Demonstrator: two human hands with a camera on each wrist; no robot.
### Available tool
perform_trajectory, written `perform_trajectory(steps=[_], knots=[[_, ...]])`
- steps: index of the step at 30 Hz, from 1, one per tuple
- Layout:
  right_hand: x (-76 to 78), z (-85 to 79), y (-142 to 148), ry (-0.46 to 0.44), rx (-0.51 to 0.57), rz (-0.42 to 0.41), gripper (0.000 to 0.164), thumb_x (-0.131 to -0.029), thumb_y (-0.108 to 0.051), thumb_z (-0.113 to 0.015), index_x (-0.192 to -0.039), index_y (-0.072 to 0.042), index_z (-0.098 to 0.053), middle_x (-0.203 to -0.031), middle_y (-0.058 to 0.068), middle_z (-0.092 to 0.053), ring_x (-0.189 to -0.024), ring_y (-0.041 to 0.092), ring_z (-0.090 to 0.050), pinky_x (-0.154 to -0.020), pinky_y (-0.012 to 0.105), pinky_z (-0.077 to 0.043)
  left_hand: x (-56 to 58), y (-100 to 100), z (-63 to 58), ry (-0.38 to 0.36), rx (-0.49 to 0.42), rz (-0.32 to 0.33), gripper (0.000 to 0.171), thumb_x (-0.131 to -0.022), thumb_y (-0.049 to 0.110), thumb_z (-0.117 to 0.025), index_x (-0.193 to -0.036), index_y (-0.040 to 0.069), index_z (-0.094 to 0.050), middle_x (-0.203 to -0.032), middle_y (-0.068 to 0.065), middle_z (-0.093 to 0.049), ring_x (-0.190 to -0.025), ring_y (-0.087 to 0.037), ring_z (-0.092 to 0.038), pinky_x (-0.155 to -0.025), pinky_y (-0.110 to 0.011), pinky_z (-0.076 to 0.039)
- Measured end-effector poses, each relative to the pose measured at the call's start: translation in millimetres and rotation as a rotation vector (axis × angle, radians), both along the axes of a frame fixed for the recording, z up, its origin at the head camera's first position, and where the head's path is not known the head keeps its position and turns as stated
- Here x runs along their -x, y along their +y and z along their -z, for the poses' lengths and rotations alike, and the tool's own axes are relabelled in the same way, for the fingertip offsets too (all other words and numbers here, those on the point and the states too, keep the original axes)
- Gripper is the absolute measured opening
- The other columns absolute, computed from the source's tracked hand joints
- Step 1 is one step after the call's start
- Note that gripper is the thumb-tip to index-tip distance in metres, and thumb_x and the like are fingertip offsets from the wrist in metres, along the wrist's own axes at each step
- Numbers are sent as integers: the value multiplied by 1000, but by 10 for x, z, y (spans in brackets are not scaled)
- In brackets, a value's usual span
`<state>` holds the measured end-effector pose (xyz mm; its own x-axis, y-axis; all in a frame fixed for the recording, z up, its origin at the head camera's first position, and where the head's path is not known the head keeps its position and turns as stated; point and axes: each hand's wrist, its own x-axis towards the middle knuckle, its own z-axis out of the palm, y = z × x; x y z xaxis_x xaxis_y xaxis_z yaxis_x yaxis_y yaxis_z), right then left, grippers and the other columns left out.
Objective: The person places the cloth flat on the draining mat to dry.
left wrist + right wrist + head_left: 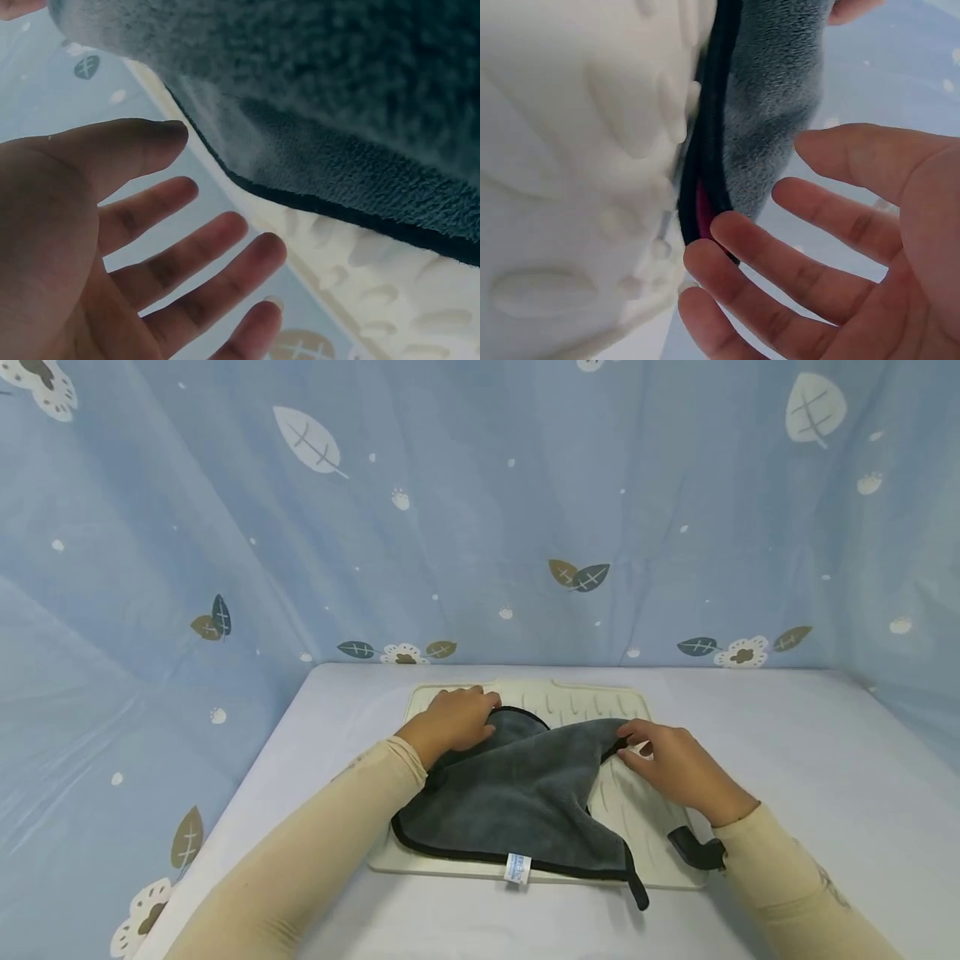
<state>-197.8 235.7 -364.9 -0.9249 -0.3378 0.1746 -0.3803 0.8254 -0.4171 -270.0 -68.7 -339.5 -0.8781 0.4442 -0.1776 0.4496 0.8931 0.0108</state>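
Left fingers (216,293): loosely spread, thumb held apart, close beside the grey cloth (517,802); we cannot tell whether they touch it.
Our left hand (455,718): over the cloth's far left part, toward the bench's far edge.
Right fingers (802,273): spread apart, tips against the cloth's outstretched corner.
Our right hand (678,764): at that corner, on the side facing the bench's right edge.
Cloth: partly folded over itself, black-trimmed, its tag (517,868) and hanging loop (637,892) toward us.
Mat (660,860): off-white, ridged, under the cloth, nearer the bench's far edge than its right edge.
Bench (787,743): white-covered, flat, its far left corner in plain sight.
Curtain (465,510): pale blue, rising behind the bench's far edge and along its left and right edges; we see printed leaves, flowers and paw marks.
Sleeves (322,835): cream, on both our arms; a black curved piece (697,849) sits by the right cuff.
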Motion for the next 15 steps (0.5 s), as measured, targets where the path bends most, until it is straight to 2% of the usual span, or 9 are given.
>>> perform_trajectory(steps=[5,10,15], knots=[[41,37,9,-55,11,1,39,-97,-17,-64,-131,1,-61,-115,21,-71,-97,35,-70,-75,44,-57,31,-12,47,-18,16,-17,49,-102,34,-58,-147,20,-49,-143,-9,-55,-126,-30,-58,-101,-52,-47],[57,58,18,-98,35,4,42,-98,-20,-64,-135,0,-58,-119,22,-69,-102,37,-68,-75,44,-56,39,-23,95,-41,12,-30,50,-102,33,-58,-149,19,-47,-145,-8,-54,-130,-30,-55,-104,-52,-45],[69,74,38,-123,85,-9,43,-97,-20,-64,-135,0,-58,-131,25,-62,-106,39,-66,-75,43,-56,46,-11,109,-46,-3,-25,51,-102,30,-59,-150,19,-46,-146,-9,-53,-131,-30,-55,-104,-52,-46]])
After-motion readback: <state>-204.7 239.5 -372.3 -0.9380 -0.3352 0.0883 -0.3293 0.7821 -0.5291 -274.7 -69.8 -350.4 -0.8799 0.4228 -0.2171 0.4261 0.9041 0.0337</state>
